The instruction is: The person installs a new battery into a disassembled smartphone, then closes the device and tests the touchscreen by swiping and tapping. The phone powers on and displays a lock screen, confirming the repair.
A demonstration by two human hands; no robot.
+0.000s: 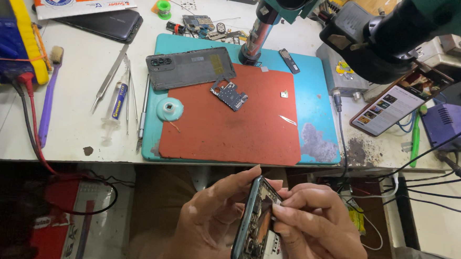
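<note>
Hands are working below the worktop [72, 137] edge: left hand [210, 223] is gripping an opened phone [257, 228] by its edge, fingers curled round it, long axis running away from the person. Right hand [317, 231] is pinching at the phone's upper inside, fingertips closed on something too small to tell. Back cover [190, 67] and circuit board [228, 94] are lying on the red mat [241, 130].

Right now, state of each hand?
Left hand: closed around the opened phone, holding it on edge below the table.
Right hand: fingertips pinched at the phone's upper inside; whether they grip a part cannot be told.
</note>
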